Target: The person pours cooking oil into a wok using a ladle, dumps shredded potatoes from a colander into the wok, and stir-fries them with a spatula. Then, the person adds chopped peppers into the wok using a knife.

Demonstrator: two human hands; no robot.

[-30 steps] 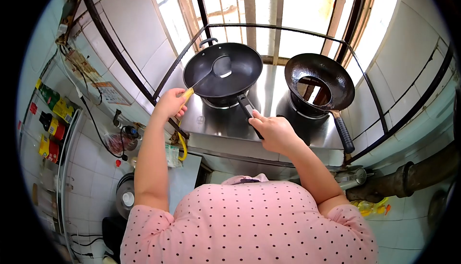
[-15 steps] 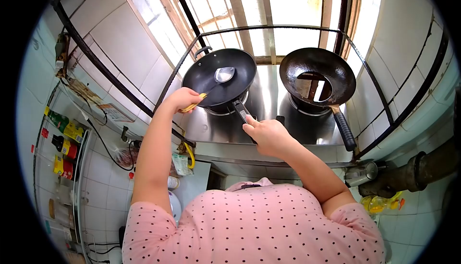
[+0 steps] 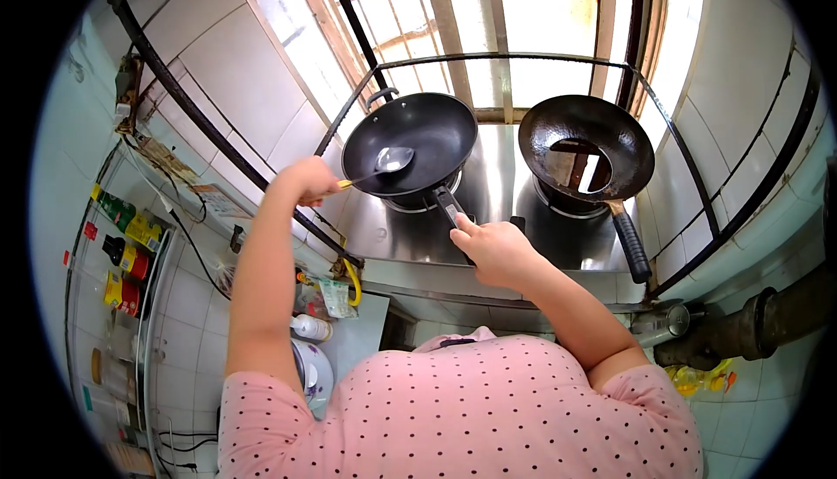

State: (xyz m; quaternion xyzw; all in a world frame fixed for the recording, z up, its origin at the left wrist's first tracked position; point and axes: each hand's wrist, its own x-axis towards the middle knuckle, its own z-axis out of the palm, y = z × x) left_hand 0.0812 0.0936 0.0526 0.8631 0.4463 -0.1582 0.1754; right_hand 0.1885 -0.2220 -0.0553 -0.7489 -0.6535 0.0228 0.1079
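My left hand (image 3: 312, 180) is closed around the yellow handle of a metal wok spatula (image 3: 395, 160), whose shiny head lies inside the black wok (image 3: 440, 135) on the left burner. The fingers of my right hand (image 3: 490, 251) wrap the wok's black handle (image 3: 449, 206), which points toward me. Nothing but the spatula shows inside this wok. To its right, on the other burner, stands a second, darker wok (image 3: 632, 135) with reflective liquid in its bottom; neither hand touches it.
The steel stove top (image 3: 497, 191) carries both woks, with a black metal rail (image 3: 506, 56) behind and at the sides. A window is beyond. Bottles stand on a rack (image 3: 139, 339) at the left. A thick dark pipe (image 3: 758, 326) runs at the right.
My left hand has moved left and slightly back toward me, drawing the spatula's head toward the wok's near left side. The right hand keeps its grip on the handle.
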